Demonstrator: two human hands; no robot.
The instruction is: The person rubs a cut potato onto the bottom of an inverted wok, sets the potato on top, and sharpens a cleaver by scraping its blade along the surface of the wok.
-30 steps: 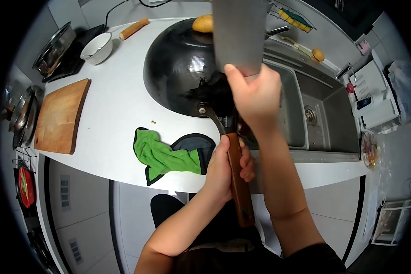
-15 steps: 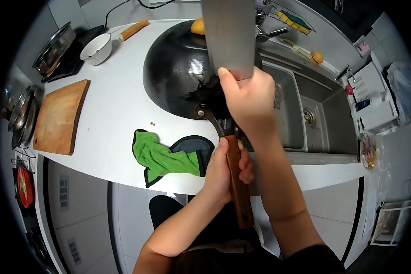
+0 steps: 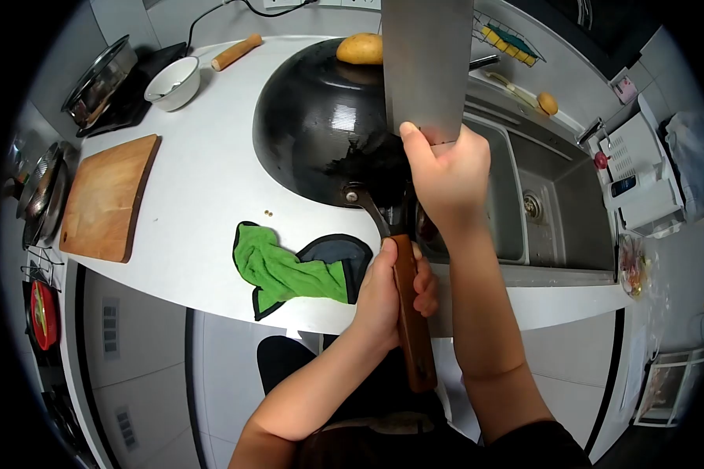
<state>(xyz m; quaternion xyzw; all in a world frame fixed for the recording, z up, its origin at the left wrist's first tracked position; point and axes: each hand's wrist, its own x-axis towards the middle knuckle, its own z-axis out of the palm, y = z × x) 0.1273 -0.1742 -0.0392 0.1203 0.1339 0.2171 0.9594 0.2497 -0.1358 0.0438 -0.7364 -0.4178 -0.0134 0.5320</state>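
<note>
Head view: R hand is closing tightly round the near end of a cleaver, its blade extending beyond the fist and shifting R vs. the wok, baring more potato. L hand is gripping the wooden handle, wok lying just beyond, prob. steadying it.

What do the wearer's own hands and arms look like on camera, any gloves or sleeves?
The left hand and right hand are bare: no gloves, rings, watch or wristband show. A short black sleeve covers the right upper arm; no left sleeve is clearly visible.
</note>
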